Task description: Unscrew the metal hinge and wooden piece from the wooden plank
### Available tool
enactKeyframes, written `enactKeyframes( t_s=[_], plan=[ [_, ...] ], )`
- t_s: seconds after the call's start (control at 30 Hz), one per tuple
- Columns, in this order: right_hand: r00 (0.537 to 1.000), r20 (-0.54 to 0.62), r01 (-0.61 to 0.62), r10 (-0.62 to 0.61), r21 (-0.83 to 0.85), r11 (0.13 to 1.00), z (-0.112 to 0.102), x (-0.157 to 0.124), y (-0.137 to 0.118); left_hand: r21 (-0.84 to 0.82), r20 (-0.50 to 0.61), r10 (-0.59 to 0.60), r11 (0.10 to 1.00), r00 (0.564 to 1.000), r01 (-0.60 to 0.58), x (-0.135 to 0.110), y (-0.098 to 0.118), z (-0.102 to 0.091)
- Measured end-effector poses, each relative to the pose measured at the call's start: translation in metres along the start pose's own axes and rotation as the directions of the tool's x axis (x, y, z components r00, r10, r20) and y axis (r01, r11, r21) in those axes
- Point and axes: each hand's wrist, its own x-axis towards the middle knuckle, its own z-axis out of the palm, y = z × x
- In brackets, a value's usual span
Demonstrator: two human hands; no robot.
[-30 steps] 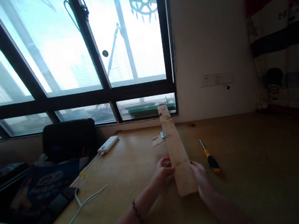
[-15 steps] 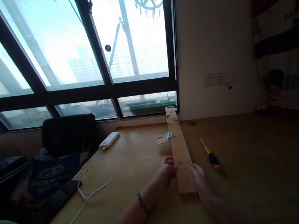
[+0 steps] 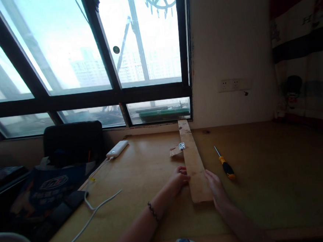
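On the smooth desk (image 3: 264,172), both hands — left hand (image 3: 179,179), right hand (image 3: 216,191) — flank a long flat wooden plank (image 3: 193,163)

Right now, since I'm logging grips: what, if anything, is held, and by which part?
The wooden plank, by its near end: the left hand grips its left edge, the right hand its right edge. It lies flat on the table.

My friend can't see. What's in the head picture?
A left hand and a right hand touch the sides of a wooden plank lying on a table. A hinge sits at its left edge; a screwdriver lies right of it.
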Motion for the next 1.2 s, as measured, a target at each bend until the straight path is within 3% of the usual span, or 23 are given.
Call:
enactKeyframes(
  t_s=[0.07,0.13,0.2,0.27,0.33,0.4,0.47,0.53,0.6,0.7,0.8,0.97,1.1,1.2],
  plan=[
    [0.994,-0.088,-0.057,0.058,0.015,0.998,0.001,0.0,-0.001,-0.026,0.02,-0.006,1.0,1.0,0.006,0.0,0.002,0.001],
    [0.995,-0.091,-0.038,0.038,-0.001,0.999,0.001,0.001,-0.001,-0.05,0.024,-0.008,0.999,1.0,0.009,0.0,0.004,0.003],
    [0.996,-0.064,0.054,-0.058,-0.065,0.996,-0.002,0.005,-0.002,-0.071,0.007,0.0,0.997,1.0,0.001,0.001,0.007,0.003],
    [0.967,-0.056,0.232,-0.247,-0.198,0.952,-0.008,0.013,-0.006,-0.093,-0.036,0.023,0.995,0.999,-0.027,0.004,0.008,0.001],
    [0.876,-0.018,0.437,-0.481,-0.393,0.81,-0.014,0.028,-0.013,-0.117,-0.084,0.059,0.991,0.995,-0.068,0.008,0.009,-0.004],
    [0.765,0.098,0.562,-0.637,-0.584,0.585,-0.021,0.048,-0.024,-0.154,-0.125,0.093,0.982,0.988,-0.111,0.011,0.011,-0.009],
    [0.699,0.222,0.593,-0.68,-0.712,0.377,-0.029,0.07,-0.033,-0.205,-0.137,0.11,0.969,0.984,-0.136,0.014,0.013,-0.014],
    [0.677,0.264,0.552,-0.687,-0.8,0.235,-0.04,0.087,-0.038,-0.262,-0.144,0.122,0.952,0.982,-0.157,0.016,0.015,-0.017],
    [0.703,0.244,0.458,-0.668,-0.874,0.163,-0.051,0.097,-0.038,-0.314,-0.173,0.128,0.933,0.977,-0.178,0.017,0.017,-0.019],
    [0.81,0.139,0.255,-0.57,-0.958,0.128,-0.066,0.1,-0.031,-0.388,-0.215,0.115,0.901,0.97,-0.193,0.018,0.018,-0.023],
    [0.875,0.072,0.121,-0.479,-0.99,0.072,-0.071,0.096,-0.026,-0.446,-0.225,0.083,0.877,0.971,-0.179,0.019,0.017,-0.025],
    [0.939,0.049,0.077,-0.34,-0.995,0.07,-0.07,0.094,-0.026,-0.51,-0.206,0.098,0.839,0.974,-0.192,0.027,0.016,-0.028],
    [0.96,0.039,0.068,-0.277,-0.993,0.095,-0.072,0.094,-0.031,-0.588,-0.158,0.127,0.785,0.979,-0.197,0.045,0.022,-0.032],
    [0.973,0.0,0.026,-0.229,-0.993,0.111,-0.075,0.094,-0.033,-0.631,-0.188,0.158,0.737,0.969,-0.242,0.061,0.027,-0.037]
  ],
)
